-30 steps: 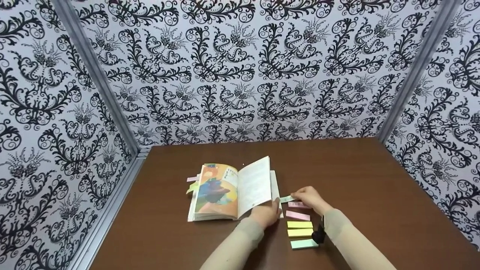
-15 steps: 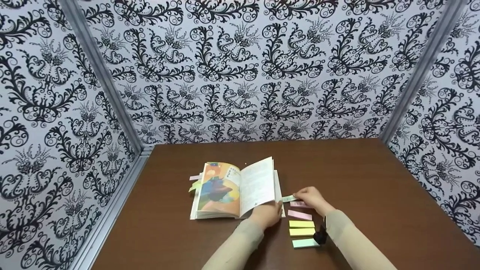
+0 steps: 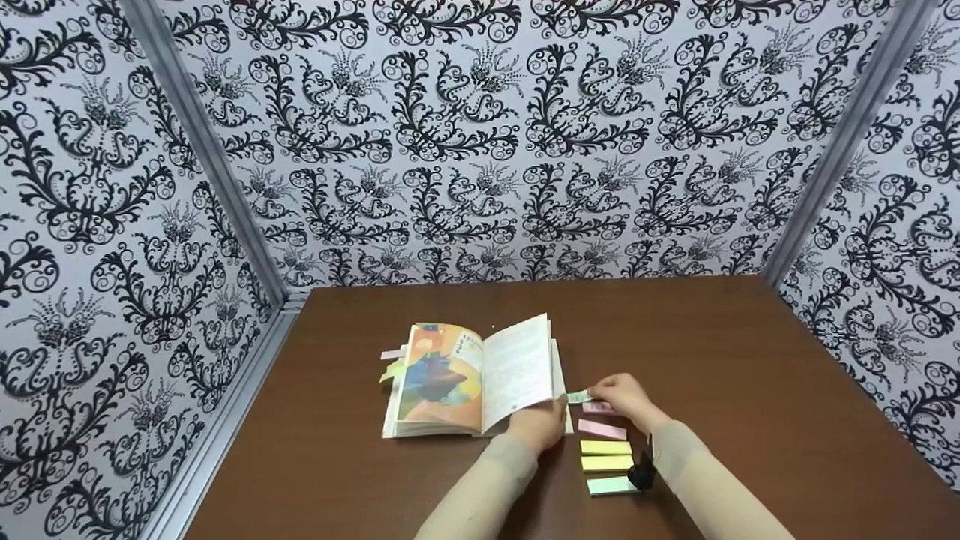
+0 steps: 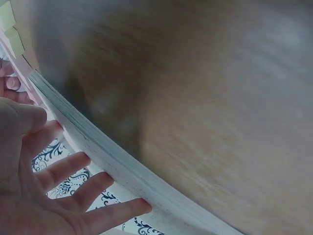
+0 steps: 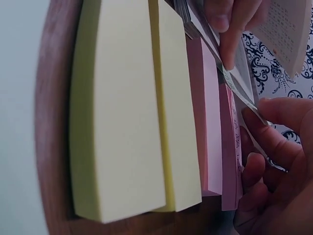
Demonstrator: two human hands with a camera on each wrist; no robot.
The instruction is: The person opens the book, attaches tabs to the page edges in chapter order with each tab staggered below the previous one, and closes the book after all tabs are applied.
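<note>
While left hand [image 3: 538, 424] steadies book [image 3: 472, 379], right hand [image 3: 621, 397] pinching note [image 3: 576, 397]

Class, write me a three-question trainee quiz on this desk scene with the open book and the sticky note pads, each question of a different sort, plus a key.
1. True or false: the left hand rests on the open book.
2. Which does the right hand pinch? A a pen; B a green note; C a yellow pad.
3. Fill in: in the pad row, the pad nearest the person is ____.

Key: 1 true; 2 B; 3 green.
</note>
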